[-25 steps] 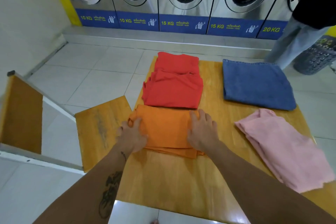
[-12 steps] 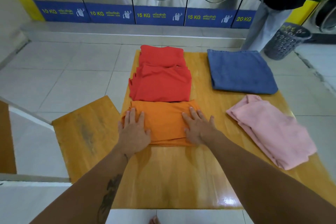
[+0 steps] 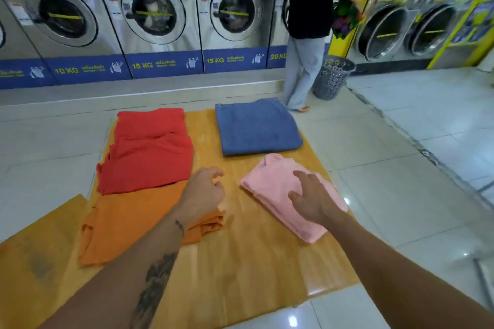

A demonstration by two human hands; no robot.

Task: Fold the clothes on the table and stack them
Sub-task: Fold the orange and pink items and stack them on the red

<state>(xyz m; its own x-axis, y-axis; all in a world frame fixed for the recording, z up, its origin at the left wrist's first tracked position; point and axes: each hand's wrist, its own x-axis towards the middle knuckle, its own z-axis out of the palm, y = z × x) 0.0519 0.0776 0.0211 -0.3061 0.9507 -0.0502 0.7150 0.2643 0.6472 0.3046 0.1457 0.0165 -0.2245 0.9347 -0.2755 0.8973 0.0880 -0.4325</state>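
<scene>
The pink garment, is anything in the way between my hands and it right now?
Nothing visible blocks it. The right hand is already over the pink garment, fingers spread, empty. The left hand hovers over bare table between the orange garment and the pink one, with only open wood between.

Bright, even overhead light is filling the room. Small white glints are showing on the glossy floor tiles and along the near edge of the varnished tabletop. Shadows under the forearms are lying soft and faint. The wide lens is bending the row of washing machines outward toward the frame edges. Motion blur is smearing the upper right corner, and fine detail is looking blocky throughout.
</scene>
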